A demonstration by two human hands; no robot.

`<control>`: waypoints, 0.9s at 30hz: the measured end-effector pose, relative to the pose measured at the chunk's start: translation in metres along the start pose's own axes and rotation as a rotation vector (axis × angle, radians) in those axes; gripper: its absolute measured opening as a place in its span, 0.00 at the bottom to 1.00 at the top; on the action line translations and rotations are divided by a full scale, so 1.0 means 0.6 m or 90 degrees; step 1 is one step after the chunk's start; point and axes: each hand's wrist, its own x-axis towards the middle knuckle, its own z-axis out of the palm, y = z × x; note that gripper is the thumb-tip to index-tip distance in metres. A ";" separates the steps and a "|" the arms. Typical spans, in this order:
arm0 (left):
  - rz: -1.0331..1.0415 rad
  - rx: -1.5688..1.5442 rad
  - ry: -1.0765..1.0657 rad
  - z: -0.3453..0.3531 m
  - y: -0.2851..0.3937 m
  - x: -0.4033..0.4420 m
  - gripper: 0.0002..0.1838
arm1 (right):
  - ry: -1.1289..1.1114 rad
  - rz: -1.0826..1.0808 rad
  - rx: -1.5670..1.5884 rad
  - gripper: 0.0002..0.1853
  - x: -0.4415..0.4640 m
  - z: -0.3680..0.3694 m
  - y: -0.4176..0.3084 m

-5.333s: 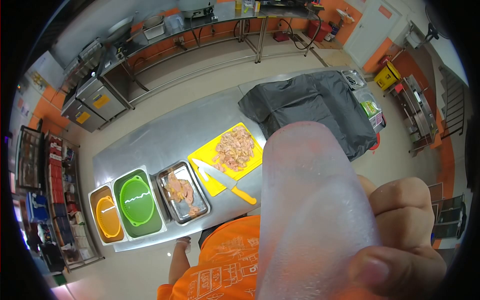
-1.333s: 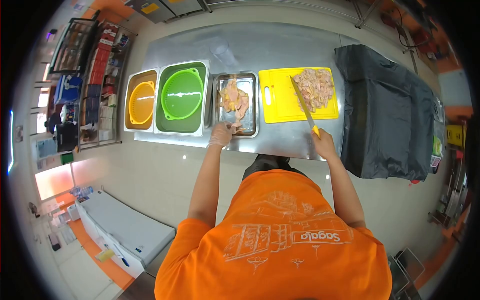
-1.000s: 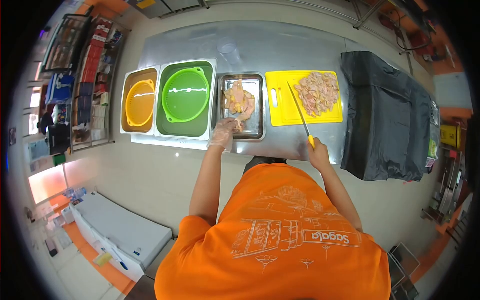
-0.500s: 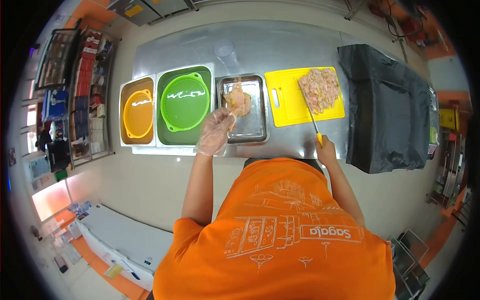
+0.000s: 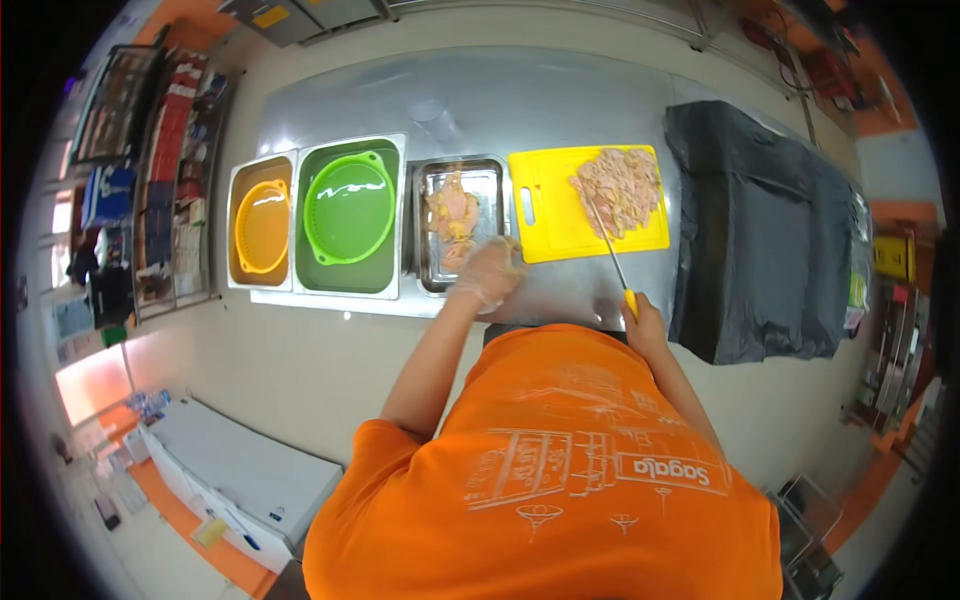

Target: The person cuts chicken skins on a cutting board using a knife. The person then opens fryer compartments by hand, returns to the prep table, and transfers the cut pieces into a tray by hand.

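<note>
My left hand (image 5: 490,270), in a clear plastic glove, is over the right rim of the steel tray (image 5: 430,278), close to the yellow cutting board's (image 5: 550,225) near left corner. Its fingers are smeared, so their closure is unclear. A piece of raw, skin-on meat (image 5: 455,208), probably chicken, lies in the tray. My right hand (image 5: 644,322) grips the yellow handle of a knife (image 5: 616,262). The blade's tip reaches the pile of chopped raw meat (image 5: 622,190) on the board.
Left of the tray, two steel pans hold a green basket (image 5: 350,210) and an orange basket (image 5: 262,228) in liquid. A clear cup (image 5: 433,118) stands behind the tray. Black sheeting (image 5: 755,230) covers a bulky thing on the right. The steel table's (image 5: 560,85) front edge is near my body.
My left hand has let go of the meat, which now lies in the tray, and moved right toward the board. The knife stays in my right hand, its tip at the chopped pile.
</note>
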 end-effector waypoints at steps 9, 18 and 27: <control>-0.244 0.207 0.374 0.027 -0.047 -0.009 0.44 | -0.019 -0.045 -0.011 0.15 -0.009 -0.063 0.036; -0.185 0.276 0.212 -0.016 -0.142 0.117 0.40 | -0.031 -0.058 -0.018 0.16 0.004 -0.064 0.046; -0.038 0.341 0.063 -0.118 -0.151 0.186 0.17 | -0.002 -0.054 0.023 0.16 0.006 -0.059 0.041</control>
